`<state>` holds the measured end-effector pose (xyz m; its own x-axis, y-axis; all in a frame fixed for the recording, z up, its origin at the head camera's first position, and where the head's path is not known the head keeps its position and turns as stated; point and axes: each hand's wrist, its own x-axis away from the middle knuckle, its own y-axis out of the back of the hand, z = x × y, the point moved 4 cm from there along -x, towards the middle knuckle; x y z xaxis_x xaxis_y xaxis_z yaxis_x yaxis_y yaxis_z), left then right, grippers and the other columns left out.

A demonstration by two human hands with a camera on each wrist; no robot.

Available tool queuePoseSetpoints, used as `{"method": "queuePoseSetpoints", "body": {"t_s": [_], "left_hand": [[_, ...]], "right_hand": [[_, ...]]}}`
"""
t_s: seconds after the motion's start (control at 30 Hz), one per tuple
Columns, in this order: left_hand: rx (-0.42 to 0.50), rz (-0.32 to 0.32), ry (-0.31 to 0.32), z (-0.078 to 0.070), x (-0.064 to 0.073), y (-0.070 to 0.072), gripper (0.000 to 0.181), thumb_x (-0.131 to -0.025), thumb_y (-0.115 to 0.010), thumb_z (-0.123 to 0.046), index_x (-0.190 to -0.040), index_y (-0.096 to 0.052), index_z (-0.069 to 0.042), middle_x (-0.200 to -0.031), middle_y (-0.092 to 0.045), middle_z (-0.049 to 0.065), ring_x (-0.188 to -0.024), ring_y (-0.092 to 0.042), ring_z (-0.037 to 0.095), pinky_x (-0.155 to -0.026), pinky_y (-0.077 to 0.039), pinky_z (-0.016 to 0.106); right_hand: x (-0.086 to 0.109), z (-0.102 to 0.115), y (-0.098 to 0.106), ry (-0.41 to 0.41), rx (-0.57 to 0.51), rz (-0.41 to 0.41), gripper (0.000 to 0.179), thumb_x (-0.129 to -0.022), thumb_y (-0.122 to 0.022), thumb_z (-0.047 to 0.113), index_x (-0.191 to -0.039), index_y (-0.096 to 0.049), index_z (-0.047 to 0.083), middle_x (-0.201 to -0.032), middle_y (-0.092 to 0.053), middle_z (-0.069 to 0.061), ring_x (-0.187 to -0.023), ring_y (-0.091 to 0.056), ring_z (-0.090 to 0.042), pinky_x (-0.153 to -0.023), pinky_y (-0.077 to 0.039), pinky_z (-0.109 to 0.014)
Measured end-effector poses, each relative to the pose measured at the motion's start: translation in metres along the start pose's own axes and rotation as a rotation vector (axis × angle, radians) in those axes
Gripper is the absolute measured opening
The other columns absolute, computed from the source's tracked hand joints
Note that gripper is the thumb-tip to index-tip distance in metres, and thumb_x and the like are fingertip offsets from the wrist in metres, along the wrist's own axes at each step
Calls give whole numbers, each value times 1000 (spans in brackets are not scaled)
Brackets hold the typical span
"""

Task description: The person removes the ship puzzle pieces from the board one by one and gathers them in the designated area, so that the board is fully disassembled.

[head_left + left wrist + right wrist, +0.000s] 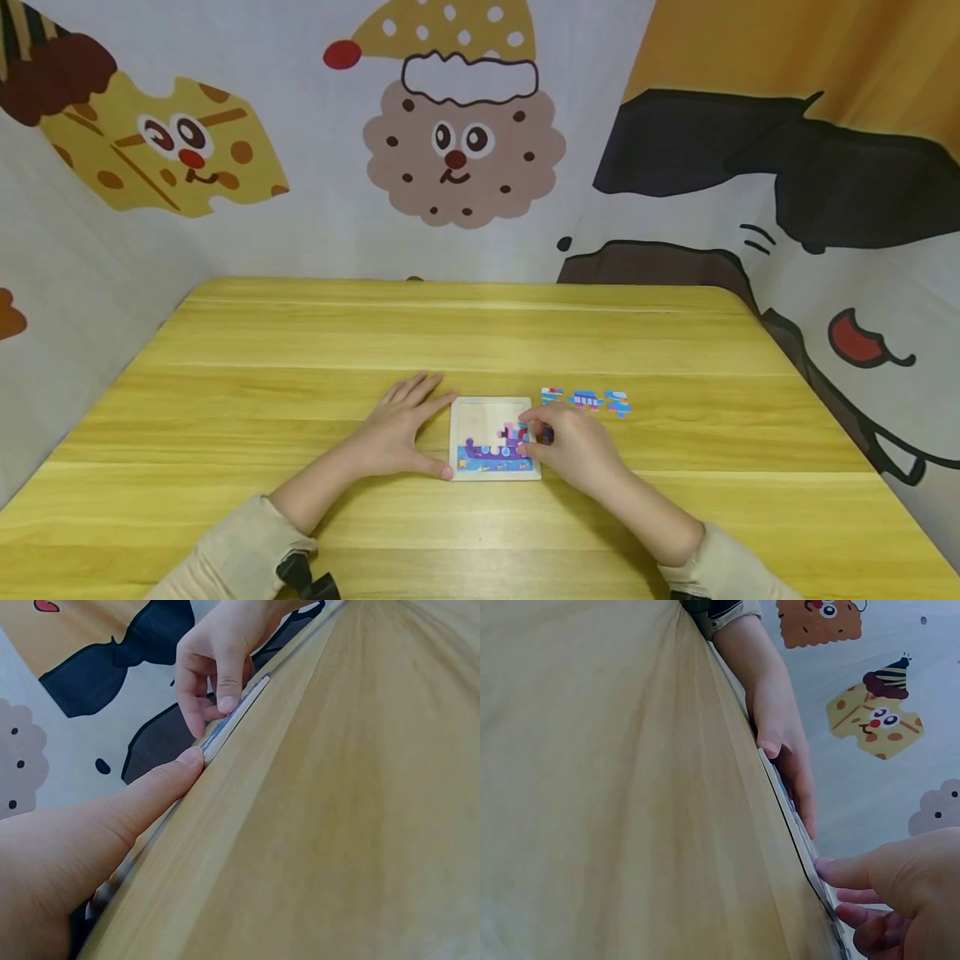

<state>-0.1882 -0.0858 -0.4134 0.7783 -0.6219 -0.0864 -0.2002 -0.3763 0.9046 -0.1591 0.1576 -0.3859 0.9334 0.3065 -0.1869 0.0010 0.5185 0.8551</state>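
A small jigsaw puzzle in a pale wooden frame (pixel 495 477) lies flat on the table, its lower part filled with a purple and blue boat picture. My left hand (pixel 393 429) is spread at the frame's left side, thumb on the lower left corner and forefinger by the upper left one. At the right side, my right hand (pixel 577 446) has its thumb and bent forefinger about a colourful puzzle piece (pixel 522 433), which it seems to pinch at the picture's edge. The hand partly hides that piece. In the left wrist view the right thumb (pixel 229 701) touches the puzzle.
Several loose puzzle pieces (pixel 585 400) lie in a row on the wooden table (pixel 315 333), just beyond the right hand. Bare board shows in the upper part of the frame. A cloth with cartoon figures (pixel 465 158) hangs behind the table.
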Motion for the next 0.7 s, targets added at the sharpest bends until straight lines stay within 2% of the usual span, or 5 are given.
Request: {"method": "queuePoseSetpoints", "body": {"t_s": [0.33, 0.7], "left_hand": [[8, -1, 5, -1, 0, 2, 111, -65, -63, -79, -150, -34, -15, -158, -13, 13, -144, -4, 33, -113, -1, 53], [14, 3, 8, 1, 0, 2, 111, -65, -62, -80, -150, -33, -16, -158, -13, 13, -144, -4, 33, -113, -1, 53]], "right_hand": [[0, 2, 0, -31, 20, 20, 30, -71, -85, 22, -98, -75, 12, -68, -49, 14, -56, -40, -7, -46, -31, -21], [-1, 3, -1, -11, 20, 8, 26, -71, -85, 19, -93, -73, 13, -68, -47, 14, -57, -40, -6, -48, -33, -21]]}}
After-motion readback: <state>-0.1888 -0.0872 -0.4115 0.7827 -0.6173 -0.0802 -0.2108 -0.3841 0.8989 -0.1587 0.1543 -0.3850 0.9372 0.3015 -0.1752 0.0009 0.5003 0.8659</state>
